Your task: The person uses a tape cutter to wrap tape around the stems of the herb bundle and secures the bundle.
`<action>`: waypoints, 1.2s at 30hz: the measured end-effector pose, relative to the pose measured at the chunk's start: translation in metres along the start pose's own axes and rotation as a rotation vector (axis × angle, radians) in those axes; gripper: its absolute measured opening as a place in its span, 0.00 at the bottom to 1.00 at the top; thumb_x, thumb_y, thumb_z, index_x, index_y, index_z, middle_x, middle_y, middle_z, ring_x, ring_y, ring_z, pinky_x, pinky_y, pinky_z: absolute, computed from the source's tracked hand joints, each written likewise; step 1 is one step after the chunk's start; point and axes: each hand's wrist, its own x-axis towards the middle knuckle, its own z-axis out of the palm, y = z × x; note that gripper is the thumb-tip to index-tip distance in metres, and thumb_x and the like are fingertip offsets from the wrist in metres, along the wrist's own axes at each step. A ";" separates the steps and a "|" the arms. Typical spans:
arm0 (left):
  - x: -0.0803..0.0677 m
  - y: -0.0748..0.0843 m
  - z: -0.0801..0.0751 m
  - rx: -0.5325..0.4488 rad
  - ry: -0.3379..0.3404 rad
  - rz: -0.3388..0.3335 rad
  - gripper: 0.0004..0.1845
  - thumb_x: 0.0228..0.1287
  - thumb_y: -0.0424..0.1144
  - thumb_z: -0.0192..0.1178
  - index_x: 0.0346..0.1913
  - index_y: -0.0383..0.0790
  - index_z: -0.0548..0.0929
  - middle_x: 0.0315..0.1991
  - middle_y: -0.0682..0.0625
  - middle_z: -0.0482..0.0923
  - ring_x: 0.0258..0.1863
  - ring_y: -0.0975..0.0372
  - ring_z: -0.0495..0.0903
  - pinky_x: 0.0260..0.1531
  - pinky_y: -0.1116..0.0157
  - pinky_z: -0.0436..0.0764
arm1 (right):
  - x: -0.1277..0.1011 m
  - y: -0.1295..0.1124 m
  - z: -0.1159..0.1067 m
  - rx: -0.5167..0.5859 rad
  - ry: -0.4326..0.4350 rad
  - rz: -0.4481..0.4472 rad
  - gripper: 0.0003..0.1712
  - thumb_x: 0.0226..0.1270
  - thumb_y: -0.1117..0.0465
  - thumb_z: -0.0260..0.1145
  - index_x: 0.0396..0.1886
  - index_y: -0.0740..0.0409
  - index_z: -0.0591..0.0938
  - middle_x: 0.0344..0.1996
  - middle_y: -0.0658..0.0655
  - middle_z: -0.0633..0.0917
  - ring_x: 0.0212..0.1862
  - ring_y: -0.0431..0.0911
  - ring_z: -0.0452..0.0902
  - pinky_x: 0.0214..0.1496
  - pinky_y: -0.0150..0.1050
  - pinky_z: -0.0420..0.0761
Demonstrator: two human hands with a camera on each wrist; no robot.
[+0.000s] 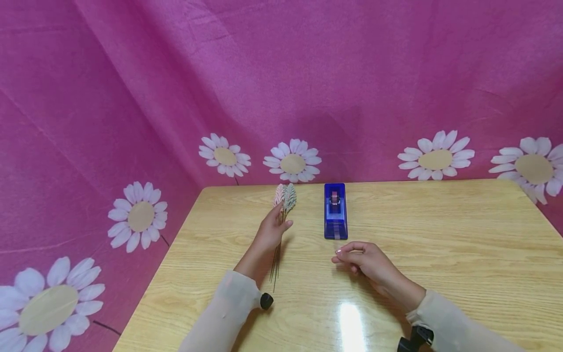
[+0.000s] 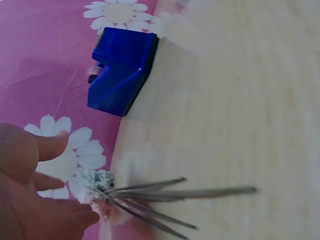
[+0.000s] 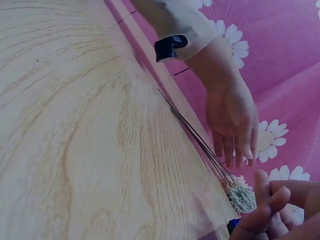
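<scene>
Your left hand [image 1: 269,233] rests on the desk [image 1: 440,230] with its fingers nearly straight, touching a small bunch of artificial leaf sprigs [image 1: 285,196] on thin wire stems [image 1: 276,266]. The bunch lies flat, heads toward the pink daisy cloth [image 1: 132,98], just left of the blue tape dispenser [image 1: 335,211]. I judge it very light — the wires are stiff but bend easily, and the fuzzy heads crush easily. Take hold on the stems just below the heads, where they come together. Your right hand [image 1: 367,261] is loosely curled in front of the dispenser; it seems to hold nothing, though a bit of tape would be hard to see. I can read no brand or writing anywhere.
</scene>
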 end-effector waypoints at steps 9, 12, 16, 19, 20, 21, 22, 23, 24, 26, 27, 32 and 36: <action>-0.014 -0.017 0.001 -0.096 0.063 -0.168 0.41 0.71 0.30 0.65 0.78 0.23 0.55 0.75 0.26 0.57 0.76 0.38 0.60 0.71 0.48 0.67 | 0.001 0.000 0.000 -0.004 0.006 0.007 0.12 0.74 0.65 0.66 0.48 0.72 0.83 0.41 0.61 0.92 0.43 0.46 0.89 0.28 0.28 0.72; -0.016 -0.021 0.002 -0.109 0.064 -0.221 0.42 0.69 0.30 0.67 0.78 0.23 0.55 0.74 0.26 0.62 0.75 0.39 0.63 0.71 0.48 0.68 | 0.001 0.000 0.000 -0.004 0.007 0.008 0.12 0.74 0.65 0.66 0.48 0.72 0.83 0.41 0.61 0.91 0.43 0.47 0.89 0.28 0.28 0.72; -0.017 -0.026 0.003 -0.097 0.063 -0.235 0.43 0.64 0.28 0.70 0.77 0.22 0.58 0.71 0.28 0.68 0.72 0.42 0.68 0.69 0.49 0.71 | 0.000 0.001 0.001 -0.007 0.008 0.009 0.12 0.74 0.65 0.67 0.48 0.72 0.83 0.40 0.61 0.91 0.42 0.45 0.89 0.28 0.28 0.72; -0.018 -0.028 0.003 -0.075 0.066 -0.237 0.45 0.59 0.25 0.73 0.76 0.22 0.61 0.66 0.31 0.71 0.67 0.43 0.73 0.64 0.51 0.76 | 0.001 0.001 0.001 -0.005 0.011 0.014 0.12 0.74 0.64 0.67 0.48 0.71 0.83 0.40 0.61 0.92 0.41 0.44 0.88 0.28 0.28 0.72; -0.019 -0.029 0.003 -0.065 0.064 -0.237 0.45 0.58 0.25 0.73 0.75 0.22 0.61 0.65 0.32 0.72 0.65 0.45 0.75 0.62 0.52 0.78 | 0.001 0.001 0.001 -0.004 0.012 0.015 0.12 0.74 0.64 0.67 0.47 0.71 0.83 0.40 0.61 0.92 0.40 0.43 0.88 0.28 0.28 0.72; -0.020 -0.029 0.003 -0.055 0.060 -0.237 0.45 0.56 0.24 0.74 0.75 0.23 0.62 0.63 0.33 0.73 0.63 0.46 0.76 0.61 0.53 0.79 | 0.001 0.002 0.001 -0.003 0.012 0.016 0.12 0.74 0.64 0.67 0.47 0.71 0.83 0.40 0.61 0.92 0.40 0.43 0.88 0.28 0.28 0.72; -0.020 -0.029 0.003 -0.042 0.058 -0.232 0.45 0.55 0.23 0.74 0.74 0.22 0.63 0.61 0.34 0.73 0.60 0.47 0.77 0.59 0.54 0.80 | 0.001 0.002 0.001 -0.001 0.012 0.016 0.12 0.74 0.64 0.67 0.47 0.71 0.83 0.40 0.61 0.92 0.40 0.43 0.88 0.28 0.28 0.72; -0.020 -0.030 0.003 -0.026 0.050 -0.225 0.45 0.54 0.23 0.75 0.74 0.22 0.64 0.60 0.34 0.73 0.58 0.48 0.78 0.58 0.55 0.80 | 0.001 0.002 0.001 0.000 0.011 0.016 0.12 0.74 0.64 0.67 0.47 0.71 0.83 0.40 0.61 0.92 0.40 0.43 0.88 0.28 0.28 0.72; -0.021 -0.030 0.002 -0.008 0.041 -0.218 0.45 0.53 0.22 0.75 0.73 0.22 0.64 0.58 0.35 0.73 0.56 0.48 0.79 0.57 0.56 0.81 | 0.001 0.002 0.001 0.002 0.011 0.015 0.12 0.74 0.64 0.67 0.47 0.71 0.83 0.40 0.61 0.92 0.40 0.43 0.88 0.28 0.28 0.72; -0.021 -0.030 0.001 0.034 0.031 -0.200 0.43 0.52 0.21 0.75 0.72 0.21 0.67 0.56 0.36 0.74 0.54 0.50 0.79 0.56 0.57 0.81 | 0.002 0.003 0.001 0.008 0.009 0.013 0.11 0.74 0.65 0.67 0.47 0.71 0.83 0.40 0.61 0.92 0.39 0.42 0.88 0.28 0.28 0.72; -0.021 -0.031 0.000 0.053 0.028 -0.191 0.42 0.52 0.21 0.75 0.71 0.22 0.68 0.55 0.37 0.75 0.53 0.51 0.79 0.55 0.57 0.81 | 0.002 0.003 0.001 0.011 0.007 0.013 0.11 0.74 0.65 0.67 0.47 0.71 0.83 0.40 0.61 0.92 0.39 0.42 0.87 0.28 0.29 0.72; -0.019 -0.032 -0.001 0.099 0.037 -0.150 0.34 0.52 0.17 0.70 0.66 0.22 0.75 0.51 0.39 0.79 0.53 0.51 0.79 0.54 0.56 0.81 | 0.002 0.004 0.001 0.022 0.001 0.011 0.11 0.73 0.65 0.67 0.46 0.71 0.84 0.39 0.61 0.92 0.39 0.42 0.87 0.27 0.28 0.72; -0.018 -0.032 -0.001 0.078 0.062 -0.158 0.32 0.51 0.14 0.64 0.64 0.23 0.77 0.51 0.39 0.82 0.54 0.50 0.81 0.51 0.58 0.82 | 0.003 0.003 0.002 0.023 0.008 0.015 0.11 0.73 0.65 0.67 0.47 0.71 0.83 0.40 0.61 0.92 0.40 0.43 0.88 0.27 0.28 0.73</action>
